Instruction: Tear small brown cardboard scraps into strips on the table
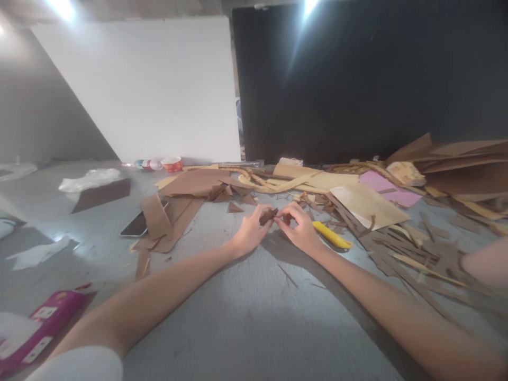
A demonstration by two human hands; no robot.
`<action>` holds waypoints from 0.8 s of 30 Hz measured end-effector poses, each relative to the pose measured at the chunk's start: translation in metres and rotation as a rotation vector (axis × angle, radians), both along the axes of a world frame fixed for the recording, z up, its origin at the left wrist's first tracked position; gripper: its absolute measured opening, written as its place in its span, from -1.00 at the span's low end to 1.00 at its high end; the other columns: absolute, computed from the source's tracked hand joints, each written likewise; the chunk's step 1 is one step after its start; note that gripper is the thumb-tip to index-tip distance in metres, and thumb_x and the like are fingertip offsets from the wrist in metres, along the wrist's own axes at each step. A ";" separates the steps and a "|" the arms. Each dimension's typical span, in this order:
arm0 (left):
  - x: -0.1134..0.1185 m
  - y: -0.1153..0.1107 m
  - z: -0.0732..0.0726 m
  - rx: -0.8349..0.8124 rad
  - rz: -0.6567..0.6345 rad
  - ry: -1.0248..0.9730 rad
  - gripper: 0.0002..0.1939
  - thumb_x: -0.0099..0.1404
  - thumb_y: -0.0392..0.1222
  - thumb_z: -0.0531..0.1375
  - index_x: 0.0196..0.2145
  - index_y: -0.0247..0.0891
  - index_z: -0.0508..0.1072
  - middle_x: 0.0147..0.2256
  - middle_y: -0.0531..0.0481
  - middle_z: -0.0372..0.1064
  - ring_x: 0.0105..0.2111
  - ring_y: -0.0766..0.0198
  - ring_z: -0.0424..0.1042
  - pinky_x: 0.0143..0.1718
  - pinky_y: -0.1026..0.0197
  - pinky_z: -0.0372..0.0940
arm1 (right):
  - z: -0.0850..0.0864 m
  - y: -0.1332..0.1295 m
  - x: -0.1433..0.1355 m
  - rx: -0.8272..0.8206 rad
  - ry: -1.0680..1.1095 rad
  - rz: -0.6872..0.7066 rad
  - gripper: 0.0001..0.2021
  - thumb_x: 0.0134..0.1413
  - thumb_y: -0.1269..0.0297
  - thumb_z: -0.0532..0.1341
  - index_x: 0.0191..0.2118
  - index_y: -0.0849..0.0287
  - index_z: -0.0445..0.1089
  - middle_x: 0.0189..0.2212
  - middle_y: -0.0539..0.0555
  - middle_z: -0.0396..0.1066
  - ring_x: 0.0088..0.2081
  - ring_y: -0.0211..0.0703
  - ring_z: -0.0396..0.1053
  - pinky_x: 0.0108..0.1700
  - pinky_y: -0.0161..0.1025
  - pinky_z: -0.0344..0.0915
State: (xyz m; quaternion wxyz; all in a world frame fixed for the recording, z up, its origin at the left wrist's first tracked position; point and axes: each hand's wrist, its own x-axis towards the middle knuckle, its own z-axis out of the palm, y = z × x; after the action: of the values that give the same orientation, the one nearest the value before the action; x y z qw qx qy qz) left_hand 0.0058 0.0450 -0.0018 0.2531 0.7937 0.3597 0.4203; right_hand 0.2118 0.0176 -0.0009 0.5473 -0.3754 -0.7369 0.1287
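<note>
Both my hands meet over the middle of the grey table (pixel 254 317). My left hand (pixel 251 230) pinches a small piece of brown paper (pixel 269 216), which looks folded or curled. The fingertips of my right hand (pixel 298 228) are pressed together at the right end of that same piece. Just right of my right hand lies a yellow tool (pixel 332 235), perhaps a cutter; its kind is not clear. Beyond my hands are brown paper scraps (pixel 235 208), some cut into triangles.
On the left, a phone (pixel 135 226) lies partly under brown paper strips (pixel 157 217), with a magenta box (pixel 47 317) nearer me. Paper strips (pixel 397 259), a tan sheet (pixel 369 206) and a pink sheet (pixel 387 188) cover the right. Another person's arm (pixel 486 263) reaches in there. A red cup (pixel 171 164) stands behind.
</note>
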 end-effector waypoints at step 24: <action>-0.001 -0.006 0.005 -0.038 -0.031 0.102 -0.70 0.54 -0.14 0.24 0.18 -0.07 0.46 0.08 -0.07 0.63 0.03 0.18 0.65 0.07 0.18 0.51 | -0.005 0.013 0.005 -0.325 0.126 0.101 -0.58 0.40 -0.16 0.26 -0.24 0.11 0.57 -0.32 0.06 0.55 -0.24 -0.04 0.48 -0.13 -0.15 0.40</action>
State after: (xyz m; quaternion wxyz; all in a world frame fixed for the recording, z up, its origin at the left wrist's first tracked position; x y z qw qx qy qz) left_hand 0.0051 0.0395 0.0028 0.2559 0.8146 0.3677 0.3685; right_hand 0.2164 0.0302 -0.0060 0.5175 -0.4124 -0.6886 0.2967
